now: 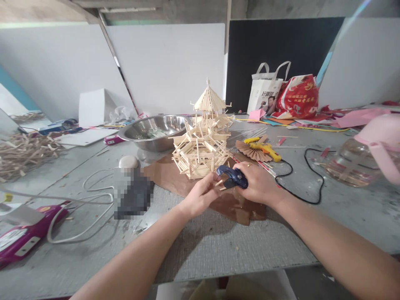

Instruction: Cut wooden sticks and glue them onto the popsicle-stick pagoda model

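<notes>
While the right hand (254,181) grips a dark blue hand tool (238,178), the left hand (201,193) pinches small pale sticks (222,188) at its head.
The right fingers are wrapped around the tool, and the left thumb and fingers are clamped on the sticks; whether the tool's own jaws meet them I cannot tell. Taking the hands as the clock's centre, a tiered stick tower (201,156) stands upright just beyond at eleven o'clock, on a brown sheet (165,177). A steel bowl (142,143) sits at ten o'clock, a yellow glue gun (264,150) near two, a pink-lidded bottle (351,164) well apart toward three.
</notes>
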Demonstrator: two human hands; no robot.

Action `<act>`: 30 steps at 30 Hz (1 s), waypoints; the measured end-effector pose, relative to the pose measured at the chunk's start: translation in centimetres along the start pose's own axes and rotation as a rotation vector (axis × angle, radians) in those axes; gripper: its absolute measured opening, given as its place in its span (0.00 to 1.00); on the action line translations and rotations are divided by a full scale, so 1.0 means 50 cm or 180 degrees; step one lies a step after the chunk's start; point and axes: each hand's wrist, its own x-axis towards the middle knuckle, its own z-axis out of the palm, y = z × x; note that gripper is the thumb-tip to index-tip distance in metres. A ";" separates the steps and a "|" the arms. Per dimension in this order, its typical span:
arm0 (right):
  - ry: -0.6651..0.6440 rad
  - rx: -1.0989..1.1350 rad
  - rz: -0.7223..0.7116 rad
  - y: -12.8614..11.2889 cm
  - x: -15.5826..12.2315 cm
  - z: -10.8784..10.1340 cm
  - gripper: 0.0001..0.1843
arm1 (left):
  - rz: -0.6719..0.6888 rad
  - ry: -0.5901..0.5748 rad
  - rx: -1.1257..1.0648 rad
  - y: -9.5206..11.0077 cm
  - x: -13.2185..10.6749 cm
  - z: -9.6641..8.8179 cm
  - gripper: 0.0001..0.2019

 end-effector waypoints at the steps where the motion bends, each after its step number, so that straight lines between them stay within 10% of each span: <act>1: -0.0012 -0.0012 0.0006 0.000 0.000 0.000 0.13 | 0.0002 -0.0035 -0.0129 0.002 0.000 0.000 0.14; 30: -0.0206 -0.0365 0.0089 -0.026 -0.009 -0.004 0.14 | 0.0387 -0.0014 0.0814 0.012 0.001 -0.003 0.16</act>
